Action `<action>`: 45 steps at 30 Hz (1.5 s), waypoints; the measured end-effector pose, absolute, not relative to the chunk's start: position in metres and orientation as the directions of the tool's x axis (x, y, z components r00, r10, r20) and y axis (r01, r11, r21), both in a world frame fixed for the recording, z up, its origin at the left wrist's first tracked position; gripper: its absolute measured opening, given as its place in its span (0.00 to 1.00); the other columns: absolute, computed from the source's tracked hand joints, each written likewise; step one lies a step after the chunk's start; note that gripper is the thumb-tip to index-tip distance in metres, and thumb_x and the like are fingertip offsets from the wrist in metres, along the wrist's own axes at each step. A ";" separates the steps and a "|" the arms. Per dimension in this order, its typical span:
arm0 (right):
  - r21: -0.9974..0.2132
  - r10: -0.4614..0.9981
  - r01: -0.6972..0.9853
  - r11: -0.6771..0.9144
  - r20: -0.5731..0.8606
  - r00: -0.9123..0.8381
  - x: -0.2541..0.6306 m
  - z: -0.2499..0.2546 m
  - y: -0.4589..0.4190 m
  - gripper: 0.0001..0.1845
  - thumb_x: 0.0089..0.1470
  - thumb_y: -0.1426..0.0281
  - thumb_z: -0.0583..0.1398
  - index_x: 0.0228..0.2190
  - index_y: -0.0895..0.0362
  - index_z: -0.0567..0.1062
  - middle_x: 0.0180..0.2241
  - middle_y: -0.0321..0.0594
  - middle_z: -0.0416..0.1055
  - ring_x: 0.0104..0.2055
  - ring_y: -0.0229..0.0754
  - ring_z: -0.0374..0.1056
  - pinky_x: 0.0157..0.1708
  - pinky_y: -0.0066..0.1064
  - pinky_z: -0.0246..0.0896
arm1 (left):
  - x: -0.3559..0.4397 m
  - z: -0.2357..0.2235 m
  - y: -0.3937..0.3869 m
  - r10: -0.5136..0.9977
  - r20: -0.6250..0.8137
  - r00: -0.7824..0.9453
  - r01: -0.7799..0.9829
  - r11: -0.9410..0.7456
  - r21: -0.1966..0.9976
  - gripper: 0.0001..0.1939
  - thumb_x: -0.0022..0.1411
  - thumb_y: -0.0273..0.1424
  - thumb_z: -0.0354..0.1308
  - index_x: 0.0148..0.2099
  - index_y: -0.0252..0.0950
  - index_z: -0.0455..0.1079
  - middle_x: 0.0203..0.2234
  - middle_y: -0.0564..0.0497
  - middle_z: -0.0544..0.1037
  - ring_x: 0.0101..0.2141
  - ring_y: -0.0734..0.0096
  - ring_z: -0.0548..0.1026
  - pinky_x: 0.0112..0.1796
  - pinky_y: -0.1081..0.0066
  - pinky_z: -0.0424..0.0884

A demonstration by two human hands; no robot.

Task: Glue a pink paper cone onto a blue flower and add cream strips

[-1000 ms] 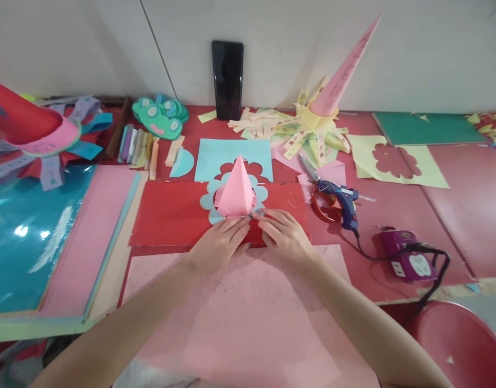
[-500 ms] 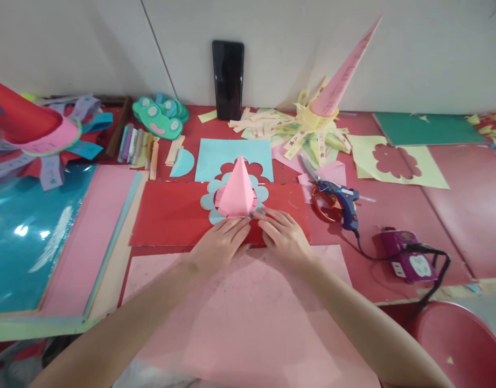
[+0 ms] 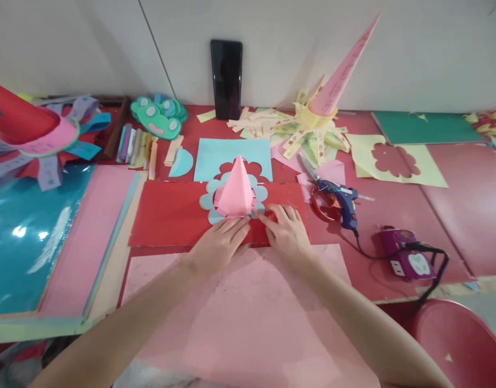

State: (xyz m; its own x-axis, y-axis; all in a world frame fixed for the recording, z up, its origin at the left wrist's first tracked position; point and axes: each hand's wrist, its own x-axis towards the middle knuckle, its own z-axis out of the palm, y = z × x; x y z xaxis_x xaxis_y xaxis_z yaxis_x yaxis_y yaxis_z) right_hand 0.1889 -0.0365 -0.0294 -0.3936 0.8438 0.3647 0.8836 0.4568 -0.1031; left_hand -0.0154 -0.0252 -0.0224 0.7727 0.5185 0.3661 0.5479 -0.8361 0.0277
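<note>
A pale grey wall (image 3: 296, 48) spans the top from 10 to 2 o'clock, a thin dark seam (image 3: 158, 54) slanting down it at 11. Against it stands a red table (image 3: 393, 215), softly shiny toward 3. At 4 o'clock, a round red stool (image 3: 461, 345) sits beside light grey floor (image 3: 492, 302)

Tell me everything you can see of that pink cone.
The cone is pink, apparently creased paper, with flat sides and a pointed tip. It stands upright at the middle of a blue paper flower, with cut tabs around its base. The fingers of your left hand are at its near edge, your right hand close beside them.
</note>
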 end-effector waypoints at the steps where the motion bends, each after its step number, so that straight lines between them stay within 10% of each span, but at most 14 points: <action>1: -0.092 0.842 0.885 0.456 0.366 -0.396 0.189 -0.029 -0.037 0.22 0.54 0.79 0.52 0.47 0.50 0.73 0.41 0.45 0.67 0.41 0.48 0.59 0.37 0.39 0.61 | -0.015 -0.022 -0.025 0.518 0.372 0.771 0.550 -0.835 0.022 0.15 0.65 0.29 0.48 0.50 0.24 0.67 0.46 0.38 0.76 0.46 0.57 0.73 0.45 0.60 0.71; 24: -0.026 0.850 0.889 0.458 0.305 -0.429 0.188 -0.025 -0.039 0.26 0.52 0.82 0.52 0.50 0.51 0.72 0.44 0.45 0.67 0.43 0.46 0.58 0.40 0.37 0.58 | -0.015 -0.020 -0.025 0.551 0.288 0.783 0.569 -0.822 0.027 0.18 0.67 0.34 0.45 0.51 0.26 0.66 0.48 0.39 0.74 0.48 0.58 0.72 0.46 0.61 0.68; 32: -0.235 0.841 0.850 0.471 0.410 -0.353 0.193 -0.031 -0.036 0.26 0.54 0.81 0.51 0.52 0.49 0.69 0.40 0.43 0.69 0.41 0.45 0.61 0.38 0.38 0.62 | -0.018 -0.014 -0.028 0.450 0.514 0.730 0.509 -0.860 0.031 0.11 0.65 0.24 0.47 0.49 0.31 0.65 0.43 0.44 0.77 0.43 0.65 0.75 0.43 0.66 0.69; 45: -0.504 0.867 0.801 0.324 0.497 -0.038 0.204 -0.031 -0.028 0.16 0.55 0.79 0.51 0.39 0.53 0.74 0.36 0.42 0.69 0.39 0.42 0.66 0.39 0.36 0.66 | -0.044 -0.014 -0.001 0.845 0.535 -0.009 0.692 -0.381 0.613 0.06 0.63 0.30 0.52 0.36 0.38 0.69 0.30 0.51 0.75 0.34 0.71 0.74 0.36 0.70 0.70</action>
State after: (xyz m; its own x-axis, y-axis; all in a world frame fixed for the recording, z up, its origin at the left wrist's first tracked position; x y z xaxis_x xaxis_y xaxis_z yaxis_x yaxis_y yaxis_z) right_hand 0.2039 -0.0283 -0.0307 -0.0379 0.8668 0.4973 0.8006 0.3241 -0.5039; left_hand -0.0440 -0.0010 -0.0143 -0.0092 0.8446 0.5353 0.6919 -0.3811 0.6132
